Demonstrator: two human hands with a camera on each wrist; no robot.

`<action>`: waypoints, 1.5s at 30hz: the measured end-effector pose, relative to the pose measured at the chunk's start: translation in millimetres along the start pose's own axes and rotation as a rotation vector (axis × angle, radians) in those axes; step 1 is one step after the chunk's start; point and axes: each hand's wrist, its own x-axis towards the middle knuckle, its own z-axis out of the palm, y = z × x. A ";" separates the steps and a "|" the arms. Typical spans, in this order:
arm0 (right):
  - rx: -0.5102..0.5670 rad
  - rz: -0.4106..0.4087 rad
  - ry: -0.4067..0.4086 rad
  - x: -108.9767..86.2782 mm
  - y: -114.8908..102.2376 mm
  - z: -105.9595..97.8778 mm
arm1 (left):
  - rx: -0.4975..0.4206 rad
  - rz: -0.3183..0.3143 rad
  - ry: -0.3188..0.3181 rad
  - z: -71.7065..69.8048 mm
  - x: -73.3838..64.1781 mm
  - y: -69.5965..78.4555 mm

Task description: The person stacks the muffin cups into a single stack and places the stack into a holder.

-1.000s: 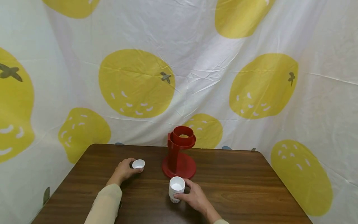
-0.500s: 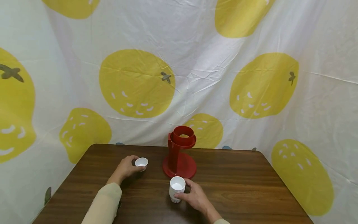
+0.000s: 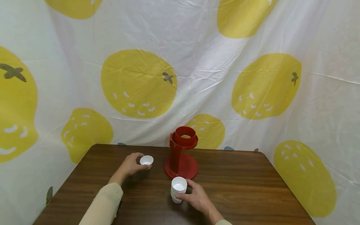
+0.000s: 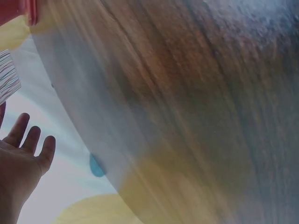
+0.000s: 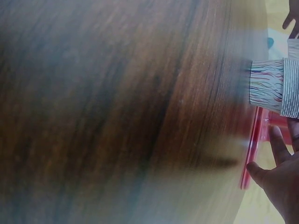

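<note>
My left hand point(image 3: 132, 164) pinches a small white paper cup point(image 3: 147, 160) between thumb and fingers, and holds it above the table left of the red stand. Coloured wavy lines mark the side of this cup point(image 4: 7, 77) in the left wrist view, where the last fingers stretch out. Nearer to me, my right hand point(image 3: 197, 197) grips a stack of white paper cups point(image 3: 177, 193) from the right, thumb in front. The stack stands upright on the table. Several nested rims show on the stack point(image 5: 267, 84) in the right wrist view.
The red stand point(image 3: 175, 157) has a round base, an upright post and a ring-shaped holder on top, behind the cup stack. A dark wood table point(image 3: 239, 184) lies under everything. A white cloth with yellow lemons point(image 3: 137, 84) hangs behind and along the sides.
My left hand has moved right and slightly away from me with the small paper cup, closer to the red stand. My right hand and the cup stack have stayed in place.
</note>
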 end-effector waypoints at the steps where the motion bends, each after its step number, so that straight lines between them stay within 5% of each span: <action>1: 0.000 0.001 -0.001 0.0 -0.2 -0.2 | -0.003 0.012 0.001 0.1 0.2 1.3; 28: -0.005 -0.006 0.000 1.4 2.3 1.3 | 0.047 0.250 -0.030 -11.2 -6.8 41.4; 45: 0.018 0.003 -0.003 0.3 0.7 2.0 | 0.010 0.326 -0.059 -13.4 -11.1 56.4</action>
